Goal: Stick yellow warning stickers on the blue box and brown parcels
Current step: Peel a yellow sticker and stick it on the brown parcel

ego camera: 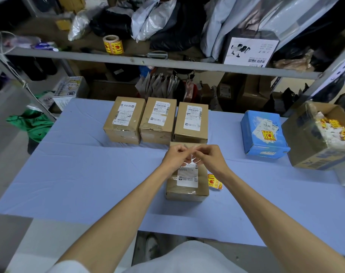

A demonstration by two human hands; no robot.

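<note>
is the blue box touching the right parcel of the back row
Apart. The head view shows a wide strip of bare tablecloth between the blue box and the right parcel.

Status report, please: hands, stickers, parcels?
Left hand and right hand pinch a white strip above near parcel. Blue box already stickered. Three far parcels unstickered. Nothing blocking.

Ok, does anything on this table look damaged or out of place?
The white label on the blue box looks torn and crumpled around its yellow sticker. A few yellow stickers lie loose on the table beside the nearest brown parcel.
</note>
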